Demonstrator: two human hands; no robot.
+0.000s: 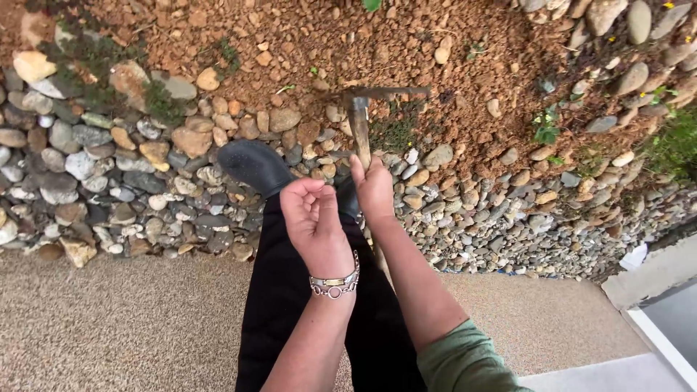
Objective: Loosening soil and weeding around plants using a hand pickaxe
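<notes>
Right hand [375,190]: It is wrapped tight around the wooden handle of the hoe [361,138], in the middle of the frame.
Left hand [314,221]: It is curled up loosely with the fingers bent in. It holds nothing. It sits just beside the right hand, to its left.
Hoe: The handle goes up from the right hand. The flat metal blade [385,92] lies across the top, touching the red dirt [327,36] in the upper middle.
Bracelet [335,282]: A shiny silver one sits on the left wrist.
Boot [255,165]: A dark boot stands on the stones, left of the hands.
Stones [109,174]: A wide band of round grey and brown stones runs across the frame. Its top edge meets the red dirt.
Pebble floor [109,327]: A smooth, flat floor fills the lower left. Its edge touches the stones.
Open room: Bare dirt lies above and to both sides of the blade.
Plants [546,131]: Small green weeds grow at the right.
</notes>
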